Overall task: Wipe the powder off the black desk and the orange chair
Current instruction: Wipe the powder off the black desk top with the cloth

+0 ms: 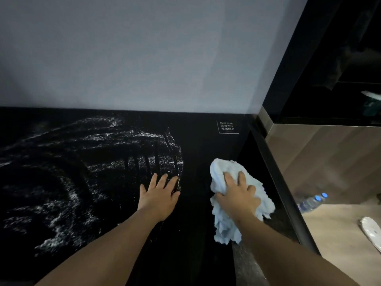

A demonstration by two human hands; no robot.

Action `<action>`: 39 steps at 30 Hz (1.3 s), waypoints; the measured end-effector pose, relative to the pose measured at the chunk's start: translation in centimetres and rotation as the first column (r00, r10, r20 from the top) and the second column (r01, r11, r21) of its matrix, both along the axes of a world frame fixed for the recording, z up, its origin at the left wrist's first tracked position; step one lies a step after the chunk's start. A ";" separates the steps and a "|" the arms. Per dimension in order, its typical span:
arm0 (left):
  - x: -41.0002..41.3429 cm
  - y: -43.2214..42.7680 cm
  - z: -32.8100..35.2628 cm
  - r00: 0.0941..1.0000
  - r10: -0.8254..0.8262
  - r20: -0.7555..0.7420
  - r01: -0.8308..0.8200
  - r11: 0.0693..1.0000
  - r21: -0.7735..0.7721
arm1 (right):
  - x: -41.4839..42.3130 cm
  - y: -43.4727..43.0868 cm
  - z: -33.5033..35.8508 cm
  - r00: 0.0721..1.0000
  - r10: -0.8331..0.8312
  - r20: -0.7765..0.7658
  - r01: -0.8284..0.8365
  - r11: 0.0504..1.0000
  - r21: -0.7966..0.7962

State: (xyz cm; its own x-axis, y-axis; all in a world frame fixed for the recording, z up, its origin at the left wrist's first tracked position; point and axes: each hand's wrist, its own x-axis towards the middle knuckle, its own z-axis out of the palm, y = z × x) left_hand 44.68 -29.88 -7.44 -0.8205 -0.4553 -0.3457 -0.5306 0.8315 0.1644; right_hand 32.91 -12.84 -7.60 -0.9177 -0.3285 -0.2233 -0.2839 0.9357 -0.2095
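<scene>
The black desk (198, 234) fills the lower left of the view. White powder (86, 162) is smeared in streaks over its left and middle part. My left hand (159, 196) lies flat on the desk with fingers spread, at the right edge of the powder, where finger tracks show. My right hand (239, 195) presses down on a crumpled light blue cloth (223, 226) near the desk's right edge, fingers curled into the fabric. No orange chair is in view.
A pale wall (144, 58) rises behind the desk, with a small printed label (227, 126) at the back right. Right of the desk stand a dark cabinet (329, 58) and a wooden surface (340, 234) holding plastic bottles (311, 202) and a white object (371, 230).
</scene>
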 end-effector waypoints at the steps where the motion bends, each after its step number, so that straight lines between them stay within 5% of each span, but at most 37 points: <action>1: -0.2 -0.4 -0.3 1.000 0.023 -0.004 -0.023 1.000 0.006 | 0.3 -0.4 -0.5 0.999 0.022 -0.025 -0.022 1.000 0.017; 8: -0.1 -3.6 -1.4 0.984 0.177 0.000 -0.177 0.984 -0.013 | 1.2 -4.0 -1.4 0.890 0.434 -0.136 -0.453 0.876 -0.166; 12: -0.2 -5.2 -1.3 0.987 0.162 -0.007 -0.162 0.986 -0.034 | -4.7 -5.1 0.3 0.962 0.117 -0.247 -0.187 0.941 -0.282; 16: -0.6 -8.1 -1.7 0.984 0.177 0.008 -0.176 0.982 -0.064 | -10.7 -4.3 0.1 0.995 -0.098 0.027 0.098 0.995 -0.017; 19: -1.9 -10.4 -2.2 0.984 0.173 0.037 -0.169 0.981 -0.096 | -11.3 -5.6 -1.9 0.994 -0.106 0.021 0.104 0.990 0.092; 27: -5.6 -17.6 -2.0 0.975 0.154 0.160 -0.145 0.987 -0.065 | -10.9 -13.1 -2.7 0.996 0.052 -0.067 -0.047 0.996 0.079; 39: -6.2 -24.0 -1.7 0.939 0.328 0.098 -0.322 0.944 -0.079 | -15.9 -19.4 -2.8 0.989 0.104 -0.101 -0.095 0.992 0.086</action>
State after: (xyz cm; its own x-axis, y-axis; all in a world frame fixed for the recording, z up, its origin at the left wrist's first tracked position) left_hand 38.52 -53.86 -9.18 -0.5833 -0.7138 -0.3875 -0.7854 0.6173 0.0451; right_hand 17.05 -32.26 -10.36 -0.9011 -0.4041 -0.1572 -0.3929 0.9143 -0.0984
